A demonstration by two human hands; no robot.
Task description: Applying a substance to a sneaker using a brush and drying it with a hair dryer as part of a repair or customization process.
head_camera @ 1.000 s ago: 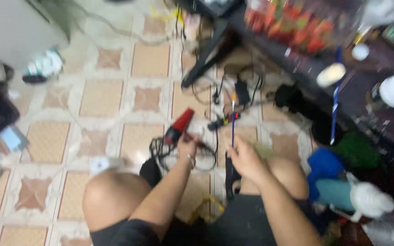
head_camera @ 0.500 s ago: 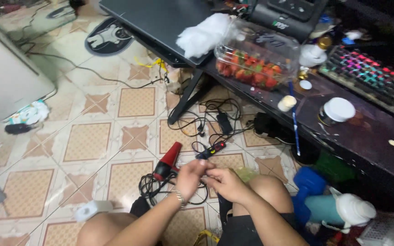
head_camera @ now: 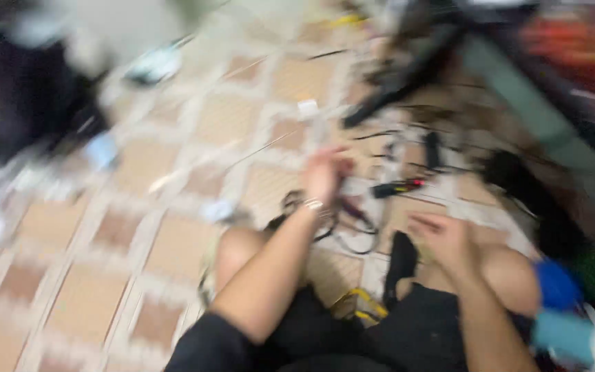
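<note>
The view is badly smeared. Nearest, the person's bent knees frame a yellow-edged object (head_camera: pixel 361 303) on the floor. The right hand (head_camera: pixel 443 238) hovers above the right knee, fingers spread loosely and holding nothing. Further out, the left hand (head_camera: pixel 325 172) reaches over a tangle of black cables (head_camera: pixel 342 224) on the tiled floor (head_camera: pixel 139 262); whether its fingers grip anything cannot be told. Just beyond lies a dark tool with a red tip (head_camera: pixel 397 187).
</note>
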